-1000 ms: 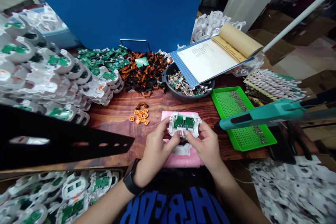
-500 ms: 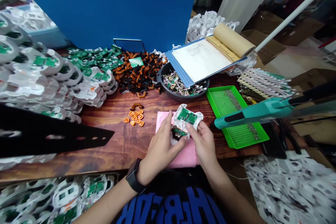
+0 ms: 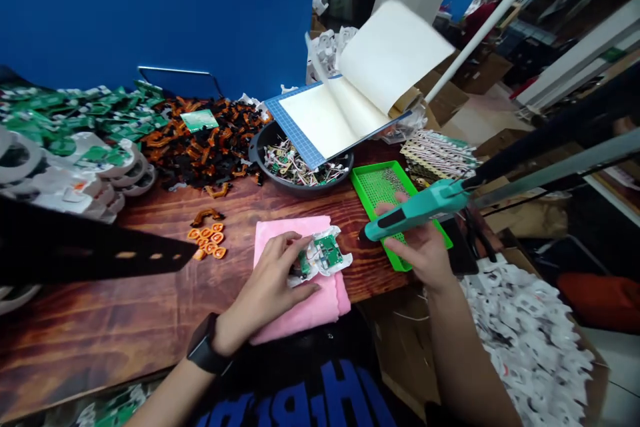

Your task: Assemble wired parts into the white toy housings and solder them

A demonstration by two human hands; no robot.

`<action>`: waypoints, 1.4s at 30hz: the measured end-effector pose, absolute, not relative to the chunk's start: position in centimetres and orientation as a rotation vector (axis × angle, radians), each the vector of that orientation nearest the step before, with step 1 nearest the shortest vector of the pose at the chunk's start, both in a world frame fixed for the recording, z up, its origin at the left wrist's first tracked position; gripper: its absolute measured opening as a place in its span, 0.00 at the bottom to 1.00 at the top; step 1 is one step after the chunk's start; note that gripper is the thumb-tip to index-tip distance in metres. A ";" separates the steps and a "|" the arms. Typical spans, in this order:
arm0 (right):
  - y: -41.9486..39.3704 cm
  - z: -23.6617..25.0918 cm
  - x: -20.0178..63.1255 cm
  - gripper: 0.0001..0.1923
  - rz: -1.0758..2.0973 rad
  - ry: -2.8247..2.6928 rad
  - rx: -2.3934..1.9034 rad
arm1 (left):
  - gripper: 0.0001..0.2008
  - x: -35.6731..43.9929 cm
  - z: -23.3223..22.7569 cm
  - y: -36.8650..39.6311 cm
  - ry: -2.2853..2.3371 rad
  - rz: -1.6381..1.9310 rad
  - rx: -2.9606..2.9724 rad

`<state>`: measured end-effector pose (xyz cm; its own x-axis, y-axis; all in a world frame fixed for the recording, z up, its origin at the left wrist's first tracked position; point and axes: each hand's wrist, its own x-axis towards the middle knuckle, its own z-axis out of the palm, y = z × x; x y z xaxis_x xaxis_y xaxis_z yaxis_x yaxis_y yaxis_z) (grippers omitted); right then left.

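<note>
A white plastic housing with a green circuit board [image 3: 324, 255] lies on a pink cloth [image 3: 293, 303] near the table's front edge. My left hand [image 3: 265, 287] rests on the cloth, its fingertips pressing the housing's left side. My right hand [image 3: 420, 250] is off to the right over a green perforated tray [image 3: 379, 187], fingers curled around the grip of a teal electric screwdriver [image 3: 417, 210] that hangs from an arm on the right. The screwdriver tip points left towards the housing, a short way from it.
A black bowl of wired parts [image 3: 300, 177] sits behind the cloth under an open notebook on a blue mat [image 3: 320, 117]. Orange caps [image 3: 206, 240], orange-black parts [image 3: 200, 140] and stacked white housings [image 3: 75, 160] fill the left. A black bar [image 3: 90, 250] crosses the left foreground.
Both hands held the housing above the cloth; it now lies on the cloth under my left hand alone. My right hand has moved right to the screwdriver. The view has swung right and a notebook page has lifted.
</note>
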<state>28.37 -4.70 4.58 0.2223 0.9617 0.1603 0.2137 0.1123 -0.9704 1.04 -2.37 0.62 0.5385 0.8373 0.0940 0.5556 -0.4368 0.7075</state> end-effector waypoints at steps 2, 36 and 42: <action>-3.6 5.0 28.1 0.17 0.778 -1.209 -1.354 | 0.33 0.9 -0.1 -2.4 1.147 0.638 2.133; 10.1 3.4 31.2 0.28 -0.013 -0.861 -1.259 | 0.25 0.6 0.0 -2.1 1.116 0.669 2.212; 10.1 3.2 31.6 0.29 -0.042 -0.874 -1.254 | 0.25 0.6 0.0 -2.2 1.115 0.683 2.186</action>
